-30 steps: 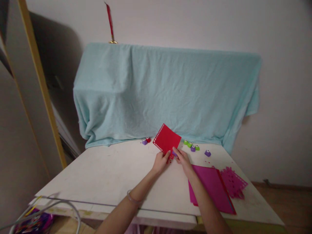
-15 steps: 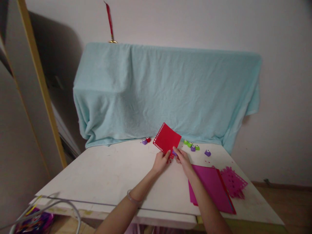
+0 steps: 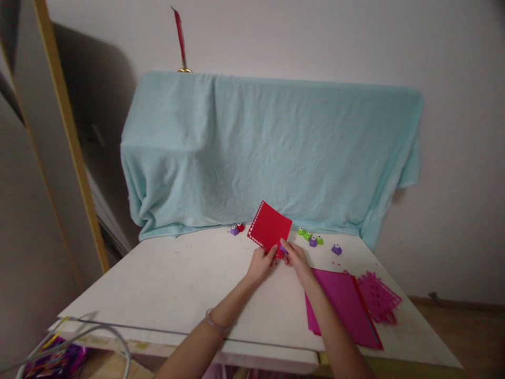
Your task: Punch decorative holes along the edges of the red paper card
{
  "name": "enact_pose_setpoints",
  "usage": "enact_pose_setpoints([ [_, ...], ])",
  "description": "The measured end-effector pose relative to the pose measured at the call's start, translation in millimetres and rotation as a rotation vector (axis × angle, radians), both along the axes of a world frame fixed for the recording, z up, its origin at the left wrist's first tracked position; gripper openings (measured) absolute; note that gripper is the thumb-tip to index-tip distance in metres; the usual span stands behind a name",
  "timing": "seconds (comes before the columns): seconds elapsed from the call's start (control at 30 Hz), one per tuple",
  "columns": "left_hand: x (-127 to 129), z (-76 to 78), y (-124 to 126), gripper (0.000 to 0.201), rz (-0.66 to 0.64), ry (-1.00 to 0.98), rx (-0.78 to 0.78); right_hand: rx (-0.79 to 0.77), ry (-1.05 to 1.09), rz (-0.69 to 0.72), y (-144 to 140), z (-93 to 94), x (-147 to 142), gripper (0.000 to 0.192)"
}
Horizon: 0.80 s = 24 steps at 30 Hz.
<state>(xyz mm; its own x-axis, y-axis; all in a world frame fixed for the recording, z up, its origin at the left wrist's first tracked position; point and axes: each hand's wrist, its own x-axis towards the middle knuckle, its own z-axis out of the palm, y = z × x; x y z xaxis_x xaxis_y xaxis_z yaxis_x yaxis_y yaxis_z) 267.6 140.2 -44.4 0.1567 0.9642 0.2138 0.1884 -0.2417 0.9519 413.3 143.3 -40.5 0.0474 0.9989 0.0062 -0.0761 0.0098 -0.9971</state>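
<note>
A red paper square [image 3: 271, 226] with punched holes along its left and lower-left edges is held up over the white table. My left hand [image 3: 261, 262] pinches its bottom corner between thumb and fingers. Closed around a small purple paper punch [image 3: 283, 249], my right hand [image 3: 295, 258] has the punch at the paper's lower right edge. The fingers hide most of the punch. Small red bits lie on the table just below the hands.
Behind the hands sit several green and purple punches [image 3: 313, 241], with a purple and a red punch [image 3: 240, 227] further left. Stacked coloured paper [image 3: 343, 308] and a cut-out pink sheet [image 3: 379, 299] lie at right. A blue cloth [image 3: 276, 147] hangs behind; cables [image 3: 112, 329] cross the front left.
The red paper has shifted and tilted slightly to the left. Both hands keep their grip near its bottom corner, and the view has moved a little.
</note>
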Motion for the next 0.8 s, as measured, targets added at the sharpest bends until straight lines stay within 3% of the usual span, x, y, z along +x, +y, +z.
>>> enact_pose_setpoints([
  [0.8, -0.9, -3.8, 2.1, 0.053, -0.002, 0.012, -0.003, 0.024, 0.002, 0.021, -0.9, -1.9, 0.8, 0.05],
])
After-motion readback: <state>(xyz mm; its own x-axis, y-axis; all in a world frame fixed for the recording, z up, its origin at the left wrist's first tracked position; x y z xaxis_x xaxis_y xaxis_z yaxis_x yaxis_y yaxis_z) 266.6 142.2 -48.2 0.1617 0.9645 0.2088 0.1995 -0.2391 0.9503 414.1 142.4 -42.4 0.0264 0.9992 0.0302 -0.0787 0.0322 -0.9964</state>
